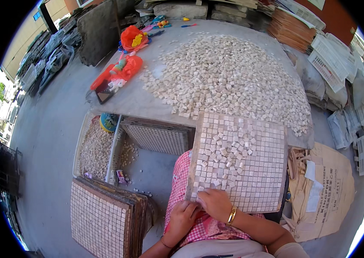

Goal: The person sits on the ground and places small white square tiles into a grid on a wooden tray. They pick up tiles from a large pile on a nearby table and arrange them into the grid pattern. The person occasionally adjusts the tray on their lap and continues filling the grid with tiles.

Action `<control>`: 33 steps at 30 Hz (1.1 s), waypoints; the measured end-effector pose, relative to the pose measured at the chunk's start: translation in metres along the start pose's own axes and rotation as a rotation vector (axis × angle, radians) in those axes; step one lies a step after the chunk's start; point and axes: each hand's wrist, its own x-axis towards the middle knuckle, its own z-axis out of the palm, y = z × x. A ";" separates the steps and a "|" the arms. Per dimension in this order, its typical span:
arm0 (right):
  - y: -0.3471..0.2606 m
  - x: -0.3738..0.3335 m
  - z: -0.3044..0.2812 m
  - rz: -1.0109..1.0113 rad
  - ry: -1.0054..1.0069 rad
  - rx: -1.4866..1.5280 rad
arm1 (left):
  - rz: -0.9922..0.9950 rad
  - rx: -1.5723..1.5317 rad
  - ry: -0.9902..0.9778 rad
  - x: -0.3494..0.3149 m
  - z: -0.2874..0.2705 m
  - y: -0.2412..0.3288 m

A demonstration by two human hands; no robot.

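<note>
A square grid board of small pale stone tiles lies tilted across my lap, its right part filled in neat rows. Loose stone cubes are heaped over its upper left and middle. At the board's near left corner, my left hand has its fingers curled together, close against the right hand's fingertips. My right hand, with a gold-coloured bracelet at the wrist, rests over the near edge with bent fingers pressed down by the lowest tiles. Whatever sits between the fingers of either hand is hidden.
Beyond the board a table bears a wide pile of stone cubes and red plastic bags. Left stand a white bin of stone chips and stacked tile boards. White crates and a paper sack lie right.
</note>
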 end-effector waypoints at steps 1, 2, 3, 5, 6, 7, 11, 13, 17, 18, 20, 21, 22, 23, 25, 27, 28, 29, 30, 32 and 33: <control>0.000 -0.001 0.000 0.007 -0.018 -0.011 | 0.018 0.013 0.009 -0.001 0.002 -0.001; 0.000 -0.001 0.000 0.013 -0.037 -0.023 | 0.036 0.027 0.018 -0.001 0.003 -0.001; 0.001 -0.001 0.000 0.009 -0.049 -0.015 | 0.048 0.043 0.006 -0.001 0.003 -0.001; 0.004 0.000 0.000 0.002 -0.072 0.000 | 0.073 0.077 -0.018 0.001 0.000 0.001; 0.004 -0.001 -0.001 0.002 -0.055 0.027 | 0.070 0.076 -0.024 0.001 -0.001 0.002; 0.005 -0.001 -0.001 0.000 -0.038 0.055 | 0.066 0.076 -0.029 0.001 -0.002 0.002; 0.004 -0.011 -0.017 -0.043 -0.066 0.038 | -0.080 -0.015 0.022 0.000 -0.008 0.004; 0.003 -0.015 -0.012 -0.088 -0.092 0.024 | -0.158 -0.013 0.045 -0.006 -0.011 -0.006; 0.004 -0.018 -0.002 -0.183 -0.072 -0.017 | -0.300 -0.086 0.082 -0.012 -0.016 -0.016; 0.002 -0.019 -0.001 -0.204 -0.055 -0.027 | -0.336 -0.124 0.088 -0.013 -0.016 -0.017; 0.001 -0.018 0.001 -0.250 -0.018 -0.053 | -0.315 -0.141 0.102 -0.012 -0.015 -0.018; -0.001 -0.018 0.001 -0.259 -0.014 -0.050 | -0.304 -0.150 0.109 -0.011 -0.015 -0.018; -0.002 -0.018 0.001 -0.265 -0.011 -0.049 | -0.313 -0.158 0.108 -0.011 -0.014 -0.018; -0.003 -0.019 0.001 -0.271 -0.008 -0.047 | -0.322 -0.166 0.106 -0.012 -0.012 -0.017; -0.003 -0.020 0.004 -0.285 0.018 -0.042 | -0.303 -0.177 0.098 -0.010 -0.011 -0.015; -0.002 -0.021 0.006 -0.291 0.032 -0.034 | -0.249 -0.184 0.087 -0.006 -0.012 -0.013; -0.001 -0.021 0.007 -0.290 0.033 -0.030 | -0.252 -0.180 0.085 -0.006 -0.012 -0.013; -0.001 -0.022 0.008 -0.290 0.035 -0.026 | -0.254 -0.177 0.083 -0.006 -0.011 -0.013; 0.001 -0.022 0.011 -0.287 0.037 -0.032 | -0.257 -0.173 0.080 -0.005 -0.011 -0.013; 0.003 -0.023 0.014 -0.274 0.036 -0.048 | -0.282 -0.175 0.084 -0.006 -0.009 -0.013; 0.003 -0.023 0.013 -0.257 0.024 -0.040 | -0.294 -0.177 0.085 -0.006 -0.008 -0.014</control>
